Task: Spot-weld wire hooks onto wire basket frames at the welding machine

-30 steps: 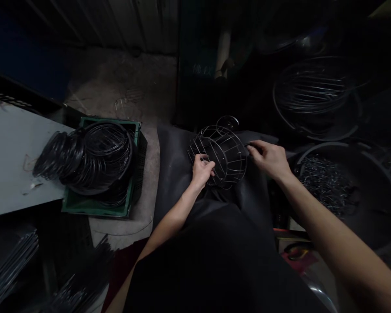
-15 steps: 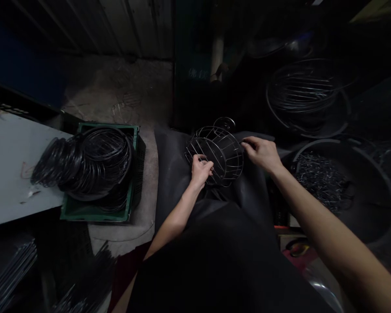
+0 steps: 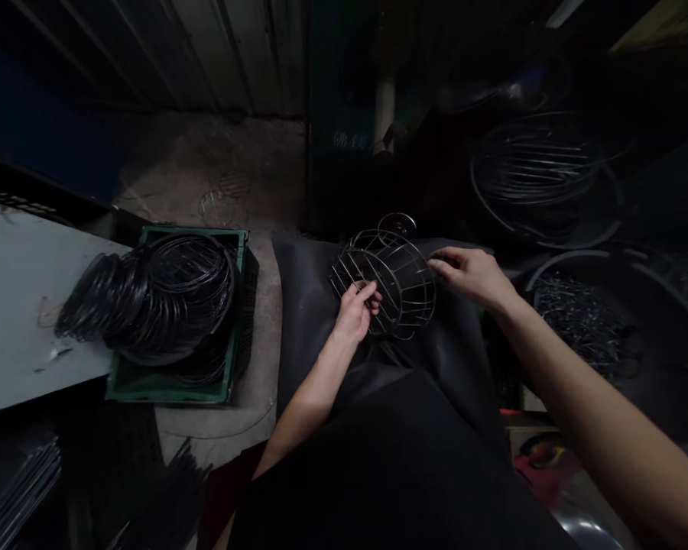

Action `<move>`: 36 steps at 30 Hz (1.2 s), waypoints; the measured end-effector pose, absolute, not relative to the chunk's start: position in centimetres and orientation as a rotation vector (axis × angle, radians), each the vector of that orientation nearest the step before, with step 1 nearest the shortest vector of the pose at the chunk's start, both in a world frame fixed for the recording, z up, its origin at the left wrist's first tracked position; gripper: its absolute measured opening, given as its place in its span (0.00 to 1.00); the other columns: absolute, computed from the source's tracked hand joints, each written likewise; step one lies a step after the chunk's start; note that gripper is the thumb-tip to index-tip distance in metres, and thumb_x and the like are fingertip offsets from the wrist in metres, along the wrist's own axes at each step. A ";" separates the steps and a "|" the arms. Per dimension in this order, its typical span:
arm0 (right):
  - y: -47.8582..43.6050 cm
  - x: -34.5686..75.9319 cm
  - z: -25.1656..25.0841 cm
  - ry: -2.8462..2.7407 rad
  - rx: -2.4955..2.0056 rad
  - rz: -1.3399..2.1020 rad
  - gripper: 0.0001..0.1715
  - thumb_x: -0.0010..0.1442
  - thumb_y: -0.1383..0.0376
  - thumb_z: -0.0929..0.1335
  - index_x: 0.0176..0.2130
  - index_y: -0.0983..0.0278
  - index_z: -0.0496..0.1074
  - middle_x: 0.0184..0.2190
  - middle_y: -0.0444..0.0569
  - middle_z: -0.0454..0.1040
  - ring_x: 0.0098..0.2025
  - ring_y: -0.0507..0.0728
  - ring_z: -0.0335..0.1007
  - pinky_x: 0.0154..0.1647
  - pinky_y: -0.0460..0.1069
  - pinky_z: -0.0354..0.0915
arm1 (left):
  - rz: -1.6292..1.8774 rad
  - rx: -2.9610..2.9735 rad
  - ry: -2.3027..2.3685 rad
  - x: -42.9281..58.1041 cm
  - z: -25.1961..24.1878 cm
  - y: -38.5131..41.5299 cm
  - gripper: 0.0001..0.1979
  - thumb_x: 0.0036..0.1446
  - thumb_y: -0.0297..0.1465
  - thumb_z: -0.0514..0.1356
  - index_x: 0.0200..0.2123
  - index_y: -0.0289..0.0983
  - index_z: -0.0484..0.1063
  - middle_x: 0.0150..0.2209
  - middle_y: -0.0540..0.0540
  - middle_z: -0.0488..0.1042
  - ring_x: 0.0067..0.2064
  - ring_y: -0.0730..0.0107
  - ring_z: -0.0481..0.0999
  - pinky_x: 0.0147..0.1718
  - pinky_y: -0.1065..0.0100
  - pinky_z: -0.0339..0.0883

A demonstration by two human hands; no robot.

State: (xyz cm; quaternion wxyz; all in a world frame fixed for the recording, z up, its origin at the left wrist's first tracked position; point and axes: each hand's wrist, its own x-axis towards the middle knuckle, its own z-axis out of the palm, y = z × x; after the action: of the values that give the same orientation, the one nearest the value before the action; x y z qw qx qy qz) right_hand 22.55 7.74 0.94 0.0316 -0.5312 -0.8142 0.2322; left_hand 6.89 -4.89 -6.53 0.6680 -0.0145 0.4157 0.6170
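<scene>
A round wire basket [image 3: 417, 284] lies tilted over my lap on a dark apron [image 3: 303, 305]. At its near left side, my left hand [image 3: 356, 307] has its fingers curled round the wires of the flat barred end. My right hand [image 3: 471, 273] is at the basket's right rim with thumb and fingertips pinched together. Whatever sits in that pinch is too small and dark to make out. Beyond the basket, a small wire ring [image 3: 397, 224] shows at its far edge.
To the left, a green crate [image 3: 169, 391] carries a heap of round wire pieces [image 3: 172, 298], beside a pale board [image 3: 23, 305]. On the right stand a tub [image 3: 670, 321] with small metal bits [image 3: 579, 317] and a container of wire grids [image 3: 539, 164]. Rods [image 3: 23, 489] lie lower left.
The view has shifted slightly. Both hands stay at the basket, the left still on its barred end, the right still pinched at the right rim.
</scene>
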 end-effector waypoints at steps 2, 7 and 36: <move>7.7 22.6 0.4 -2.483 -1.669 0.653 0.14 0.56 0.60 0.65 0.39 0.61 0.77 0.33 0.48 0.77 0.34 0.58 0.72 0.39 0.51 0.65 | 1.391 -0.064 0.902 7.2 -6.7 -4.8 0.18 0.45 0.40 0.66 0.29 0.37 0.60 0.21 0.55 0.67 0.17 0.86 0.57 0.17 0.78 0.45; 7.9 22.0 -1.4 -2.416 -1.807 0.475 0.15 0.56 0.64 0.65 0.41 0.63 0.77 0.38 0.50 0.77 0.42 0.61 0.72 0.46 0.53 0.65 | 1.476 -0.113 0.878 8.4 -7.1 -4.5 0.19 0.48 0.40 0.65 0.27 0.36 0.59 0.20 0.54 0.67 0.16 0.89 0.51 0.16 0.78 0.40; 9.2 20.4 -2.2 -2.318 -1.902 0.539 0.14 0.57 0.66 0.66 0.42 0.64 0.77 0.38 0.50 0.77 0.44 0.60 0.71 0.51 0.53 0.63 | 1.521 -0.124 0.916 8.9 -8.1 -3.3 0.13 0.54 0.35 0.63 0.28 0.36 0.60 0.20 0.56 0.67 0.15 0.89 0.54 0.16 0.79 0.43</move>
State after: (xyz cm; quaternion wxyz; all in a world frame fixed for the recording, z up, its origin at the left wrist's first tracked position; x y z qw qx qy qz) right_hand 20.42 9.23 -2.16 0.0478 -0.6236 -0.7600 0.1769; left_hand 8.92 -3.29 -8.05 0.6294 -0.0542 0.3999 0.6641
